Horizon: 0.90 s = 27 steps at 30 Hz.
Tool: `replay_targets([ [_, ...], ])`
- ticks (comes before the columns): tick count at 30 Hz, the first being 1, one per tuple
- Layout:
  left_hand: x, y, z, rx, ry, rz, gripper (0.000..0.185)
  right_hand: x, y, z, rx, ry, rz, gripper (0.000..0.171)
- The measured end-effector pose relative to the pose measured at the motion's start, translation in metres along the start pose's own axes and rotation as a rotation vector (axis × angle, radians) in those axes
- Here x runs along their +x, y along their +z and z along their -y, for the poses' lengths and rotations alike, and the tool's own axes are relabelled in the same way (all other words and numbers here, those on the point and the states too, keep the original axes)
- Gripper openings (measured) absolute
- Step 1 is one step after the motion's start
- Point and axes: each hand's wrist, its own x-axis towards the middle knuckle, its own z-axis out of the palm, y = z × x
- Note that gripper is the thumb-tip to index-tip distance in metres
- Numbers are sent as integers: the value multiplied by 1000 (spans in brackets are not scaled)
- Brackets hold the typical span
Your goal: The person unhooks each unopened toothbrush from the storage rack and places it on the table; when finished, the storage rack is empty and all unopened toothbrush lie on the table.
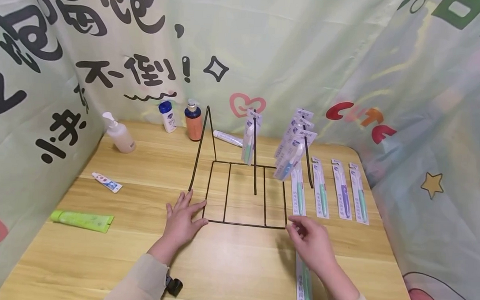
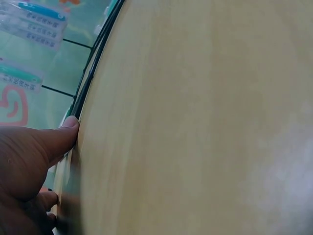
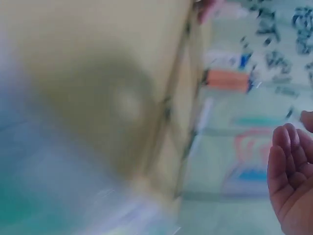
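Observation:
A black wire display rack (image 1: pixel 245 224) stands on the table, its uprights and hooks rising at the back. My left hand (image 1: pixel 182 223) lies at its front left corner with fingers spread; in the left wrist view the thumb (image 2: pixel 63 137) touches the front wire. At the front right corner is my right hand (image 1: pixel 312 243), fingers loosely bent, with nothing seen in them in the right wrist view. Under that hand lies a packaged toothbrush (image 1: pixel 304 284), partly hidden by it. Packaged toothbrushes hang from the middle hook (image 1: pixel 248 139) and several from the right hook (image 1: pixel 291 156); the left hook is bare.
Several packaged toothbrushes (image 1: pixel 341 193) lie in a row on the right. Towards the left are a green tube (image 1: pixel 82 221), a small toothpaste tube (image 1: pixel 107 182) and a pump bottle (image 1: pixel 119 134). Behind stand a blue-capped bottle (image 1: pixel 168 117), an orange bottle (image 1: pixel 193 122) and a white tube (image 1: pixel 228 138).

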Motion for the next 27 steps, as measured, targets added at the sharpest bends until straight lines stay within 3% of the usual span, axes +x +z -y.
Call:
replay_targets([
  [3, -1, -1, 0, -2, -3, 8, 60, 36, 14, 21, 131, -135, -13, 25],
  [6, 0, -2, 0, 3, -4, 15, 60, 78, 29, 41, 266, -173, -53, 28],
  [9, 0, -4, 0, 3, -3, 13, 60, 118, 45, 60, 381, -113, -129, 33],
  [14, 0, -5, 0, 3, 0, 16, 60, 165, 61, 80, 463, 52, -222, 36],
  [17, 1, -6, 0, 1, -2, 18, 60, 181, 67, 83, 469, 106, -218, 30],
  [21, 0, -5, 0, -1, -2, 16, 60, 188, 71, 82, 421, 109, -213, 15],
  [27, 0, -3, 0, -1, 5, 4, 60, 169, 67, 80, 423, 55, -194, 10],
])
